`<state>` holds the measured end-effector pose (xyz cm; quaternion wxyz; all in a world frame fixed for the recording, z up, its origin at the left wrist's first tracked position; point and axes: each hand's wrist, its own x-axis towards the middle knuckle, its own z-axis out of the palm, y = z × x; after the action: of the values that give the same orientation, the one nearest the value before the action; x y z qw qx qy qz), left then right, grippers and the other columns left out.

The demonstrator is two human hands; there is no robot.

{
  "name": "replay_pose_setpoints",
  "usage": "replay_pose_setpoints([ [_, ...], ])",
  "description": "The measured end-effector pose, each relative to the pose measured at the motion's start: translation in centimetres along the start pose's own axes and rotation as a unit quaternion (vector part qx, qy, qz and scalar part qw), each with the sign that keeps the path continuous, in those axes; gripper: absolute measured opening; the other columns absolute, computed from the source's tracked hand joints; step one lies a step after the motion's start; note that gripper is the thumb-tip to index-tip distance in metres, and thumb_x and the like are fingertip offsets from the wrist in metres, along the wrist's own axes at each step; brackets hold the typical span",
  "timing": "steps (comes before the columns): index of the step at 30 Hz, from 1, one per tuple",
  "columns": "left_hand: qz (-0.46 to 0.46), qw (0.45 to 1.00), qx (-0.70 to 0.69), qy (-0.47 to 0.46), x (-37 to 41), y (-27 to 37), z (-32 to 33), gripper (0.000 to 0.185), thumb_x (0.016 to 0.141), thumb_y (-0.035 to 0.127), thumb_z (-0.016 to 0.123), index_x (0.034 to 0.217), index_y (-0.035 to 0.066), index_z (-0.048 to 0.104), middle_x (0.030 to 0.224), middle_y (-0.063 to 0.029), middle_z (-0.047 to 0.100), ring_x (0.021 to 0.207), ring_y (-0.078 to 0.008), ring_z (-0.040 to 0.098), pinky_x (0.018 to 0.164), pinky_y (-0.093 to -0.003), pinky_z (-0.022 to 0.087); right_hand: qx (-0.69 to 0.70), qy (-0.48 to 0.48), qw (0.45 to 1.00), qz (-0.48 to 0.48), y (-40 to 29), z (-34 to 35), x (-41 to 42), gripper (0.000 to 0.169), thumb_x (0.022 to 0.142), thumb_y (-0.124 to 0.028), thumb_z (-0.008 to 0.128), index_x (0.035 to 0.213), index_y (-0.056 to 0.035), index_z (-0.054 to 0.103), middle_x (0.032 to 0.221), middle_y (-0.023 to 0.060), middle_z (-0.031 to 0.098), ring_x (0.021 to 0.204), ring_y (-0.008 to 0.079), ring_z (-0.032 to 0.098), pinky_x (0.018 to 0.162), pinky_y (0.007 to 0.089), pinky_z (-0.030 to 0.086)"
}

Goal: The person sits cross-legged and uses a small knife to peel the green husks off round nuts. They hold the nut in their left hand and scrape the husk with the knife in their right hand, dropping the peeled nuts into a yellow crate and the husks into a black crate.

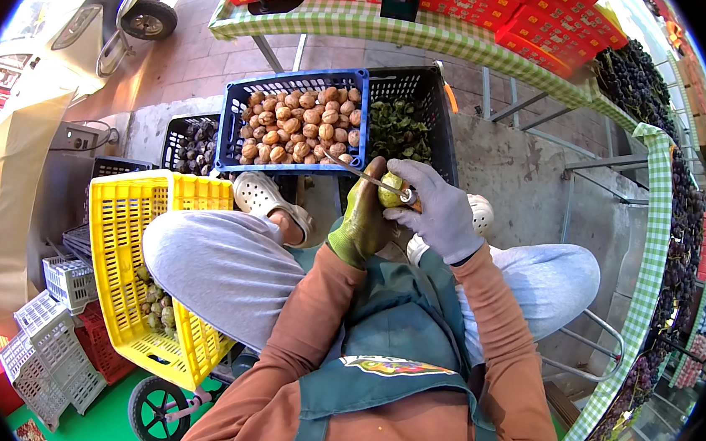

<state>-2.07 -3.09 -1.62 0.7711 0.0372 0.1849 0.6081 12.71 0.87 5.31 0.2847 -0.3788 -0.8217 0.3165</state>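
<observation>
My left hand, in a stained green work glove, holds a green-husked walnut in front of my apron. My right hand, in a grey glove, grips a knife by its handle, which my fingers mostly hide. The blade crosses the front of the walnut and points to the upper left. Just beyond my hands, a blue plastic crate holds many brown-shelled walnuts. To its right, a black crate contains green husk pieces.
A tilted yellow crate with green-husked walnuts stands beside my left leg. Dark, blackened pieces fill a small black crate. A table with a checked cloth carries red boxes; grapes line the right side.
</observation>
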Motion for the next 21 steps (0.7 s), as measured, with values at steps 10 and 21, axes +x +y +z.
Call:
replay_pose_setpoints([
  [10,-0.054,0.991,-0.065,0.106,0.0,1.3,2.4,0.056,0.101,0.051,0.047,0.122,0.000,0.059,0.101,-0.0120,0.066,0.087,-0.0243,0.064,0.071,-0.0329,0.051,-0.061,0.058,0.992,0.094,0.1,1.0,-4.8,0.031,0.093,-0.036,0.069,0.102,-0.0067,0.065,0.087,0.0130,0.065,0.073,0.0328,0.066,0.062,0.0390,0.052],
  [21,-0.001,0.993,-0.040,0.114,-0.3,0.7,3.3,0.056,0.103,0.049,0.045,0.115,-0.004,0.058,0.096,-0.0154,0.064,0.084,-0.0268,0.062,0.076,-0.0362,0.053,-0.166,0.007,0.985,0.048,0.6,1.2,-4.5,0.036,0.094,-0.043,0.062,0.092,-0.0081,0.058,0.082,0.0108,0.061,0.065,0.0335,0.063,0.054,0.0422,0.050],
])
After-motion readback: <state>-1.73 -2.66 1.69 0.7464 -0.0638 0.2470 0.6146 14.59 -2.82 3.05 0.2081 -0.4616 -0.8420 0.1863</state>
